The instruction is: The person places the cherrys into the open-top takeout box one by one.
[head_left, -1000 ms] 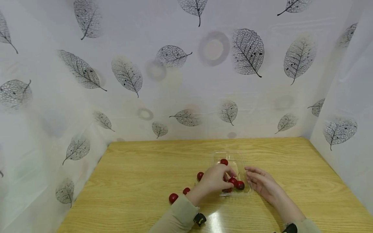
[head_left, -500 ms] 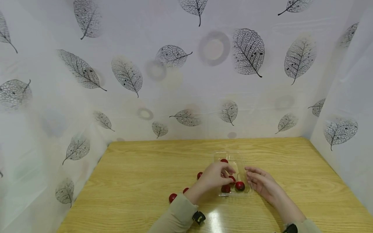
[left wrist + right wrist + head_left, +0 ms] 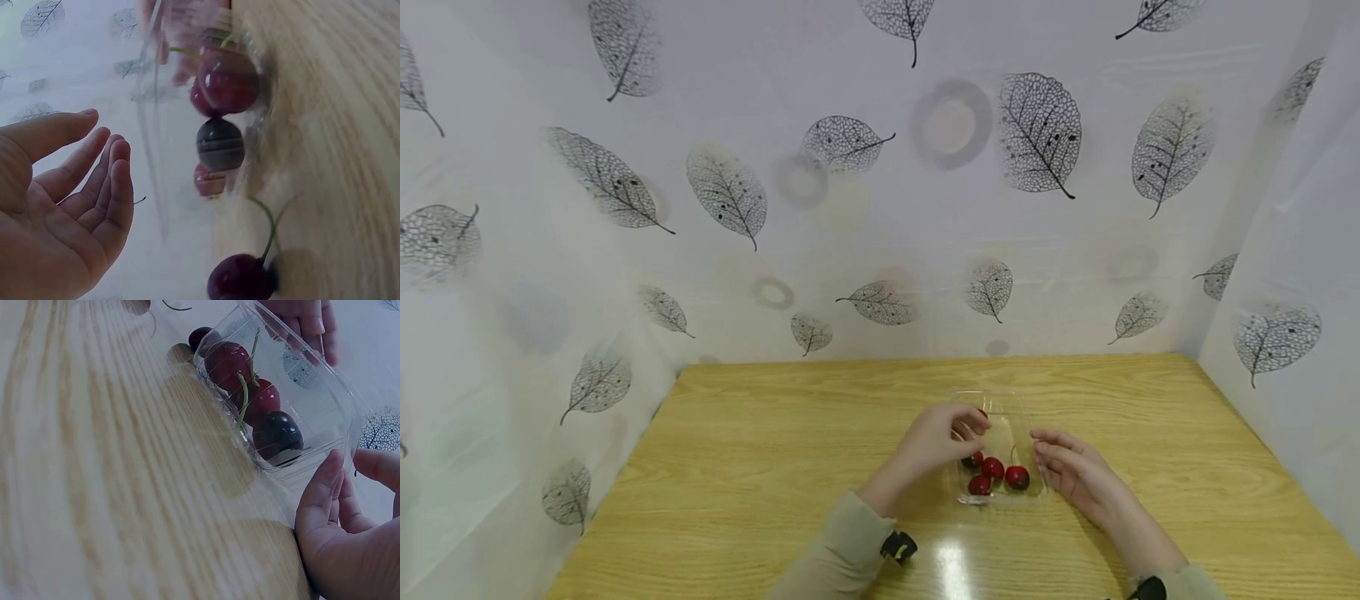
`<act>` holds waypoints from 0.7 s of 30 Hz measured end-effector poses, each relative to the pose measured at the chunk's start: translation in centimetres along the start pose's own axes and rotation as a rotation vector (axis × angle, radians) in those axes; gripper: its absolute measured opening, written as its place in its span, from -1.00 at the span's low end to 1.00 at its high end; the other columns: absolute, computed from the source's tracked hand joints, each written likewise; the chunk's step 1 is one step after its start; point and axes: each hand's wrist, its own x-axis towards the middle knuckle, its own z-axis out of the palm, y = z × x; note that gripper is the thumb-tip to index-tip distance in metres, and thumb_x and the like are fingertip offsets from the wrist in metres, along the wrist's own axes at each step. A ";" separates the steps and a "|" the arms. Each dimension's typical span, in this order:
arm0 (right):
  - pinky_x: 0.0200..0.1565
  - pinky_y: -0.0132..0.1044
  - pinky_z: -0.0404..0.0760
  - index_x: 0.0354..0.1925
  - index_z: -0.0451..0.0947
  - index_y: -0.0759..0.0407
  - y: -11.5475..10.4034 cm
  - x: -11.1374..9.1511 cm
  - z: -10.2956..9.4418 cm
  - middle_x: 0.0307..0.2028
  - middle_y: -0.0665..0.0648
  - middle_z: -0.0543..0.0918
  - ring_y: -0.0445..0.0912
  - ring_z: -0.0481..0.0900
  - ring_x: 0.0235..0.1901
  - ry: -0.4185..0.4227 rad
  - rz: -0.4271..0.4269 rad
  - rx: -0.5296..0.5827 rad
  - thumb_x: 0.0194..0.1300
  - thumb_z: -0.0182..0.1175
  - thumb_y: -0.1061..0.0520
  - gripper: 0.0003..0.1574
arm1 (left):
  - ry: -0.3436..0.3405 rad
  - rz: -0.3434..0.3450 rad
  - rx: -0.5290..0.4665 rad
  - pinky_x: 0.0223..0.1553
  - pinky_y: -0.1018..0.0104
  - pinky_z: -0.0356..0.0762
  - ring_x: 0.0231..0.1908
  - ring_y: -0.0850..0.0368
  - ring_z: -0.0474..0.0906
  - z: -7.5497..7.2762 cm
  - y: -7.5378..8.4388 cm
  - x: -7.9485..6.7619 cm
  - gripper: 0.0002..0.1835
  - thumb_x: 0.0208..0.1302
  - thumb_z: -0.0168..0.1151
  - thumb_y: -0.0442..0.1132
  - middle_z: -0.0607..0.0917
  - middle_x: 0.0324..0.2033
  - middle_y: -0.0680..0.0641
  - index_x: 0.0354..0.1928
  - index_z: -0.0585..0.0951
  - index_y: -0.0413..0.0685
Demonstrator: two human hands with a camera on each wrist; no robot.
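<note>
A clear plastic box (image 3: 1002, 497) stands on the table with several dark red cherries inside. One cherry (image 3: 1017, 477) sits near its right wall, and others, such as a cherry (image 3: 992, 468), gather at the near end. My left hand (image 3: 938, 435) hovers over the box's left side, its fingers loosely bent around nothing; the left wrist view shows bare fingers (image 3: 103, 187). My right hand (image 3: 1081, 477) stays at the box's right side, its fingers (image 3: 322, 487) fairly straight and resting against the wall near a corner.
A cherry (image 3: 240, 278) with a long green stem lies on the wooden table outside the box. My left arm hides the table spot where cherries showed earlier in the head view. Leaf-print sheets (image 3: 880, 208) enclose the back and sides.
My left hand has let go of the cherry it pinched, which now lies in the box. The hand has drawn back to the left. My right hand has stayed in place.
</note>
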 end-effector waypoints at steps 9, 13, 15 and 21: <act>0.01 -0.47 0.69 0.06 0.70 -0.14 -0.1 -0.2 0.0 -0.10 -0.18 0.73 -0.33 0.66 -0.10 -0.014 0.000 0.016 0.69 -0.05 0.27 -0.57 | 0.074 -0.009 0.030 -0.13 0.48 0.66 -0.17 0.10 0.74 -2.5 0.1 -0.9 -0.75 0.37 0.42 -0.35 0.81 -0.06 -0.18 0.06 0.74 -0.20; 0.02 -0.47 0.69 0.06 0.70 -0.13 0.0 -0.2 0.0 -0.09 -0.18 0.73 -0.33 0.65 -0.10 -0.007 -0.004 0.007 0.68 -0.05 0.27 -0.57 | 0.098 -0.008 0.035 -0.11 0.44 0.68 -0.15 0.06 0.74 -3.6 -0.1 -1.4 -0.75 0.39 0.41 -0.35 0.80 -0.07 -0.16 0.07 0.74 -0.18; 0.02 -0.47 0.69 0.06 0.69 -0.13 0.0 -0.1 0.0 -0.09 -0.18 0.72 -0.33 0.65 -0.10 0.000 -0.002 0.000 0.68 -0.04 0.27 -0.58 | 0.111 -0.015 0.040 -0.09 0.43 0.68 -0.14 0.06 0.73 -4.2 -0.2 -1.6 -0.75 0.39 0.41 -0.34 0.80 -0.07 -0.15 0.07 0.73 -0.17; 0.02 -0.46 0.68 0.05 0.69 -0.14 -0.1 -0.1 0.1 -0.08 -0.18 0.71 -0.33 0.64 -0.10 0.023 0.015 -0.016 0.69 -0.04 0.24 -0.60 | 0.140 -0.039 0.041 -0.07 0.40 0.69 -0.11 0.05 0.73 -5.4 -0.3 -2.5 -0.73 0.40 0.40 -0.32 0.79 -0.03 -0.14 0.10 0.73 -0.15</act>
